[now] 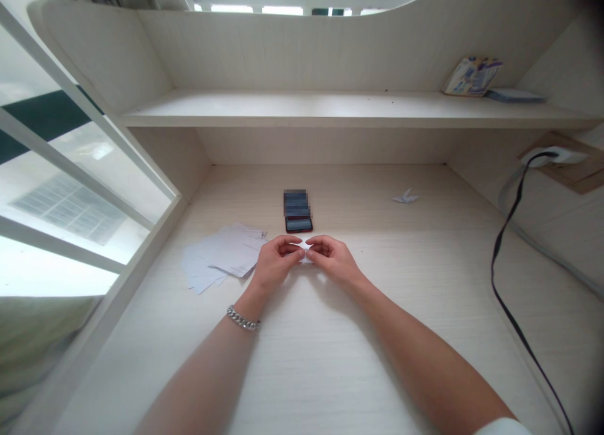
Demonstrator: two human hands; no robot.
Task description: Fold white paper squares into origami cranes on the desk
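A small white piece of paper [306,252] sits just in front of the phone [298,224], on the side nearer the person and a little to the right of the phone's lower edge. It is pinched from both sides: the left hand [275,260] grips its left end and the right hand [333,257] its right end, so only a narrow pale strip shows between the fingertips. The visible part looks folded, with a short pointed edge toward the phone, though its full shape is hidden by the fingers. It lies low, at or just above the desk [330,359]; whether it touches the surface cannot be told.
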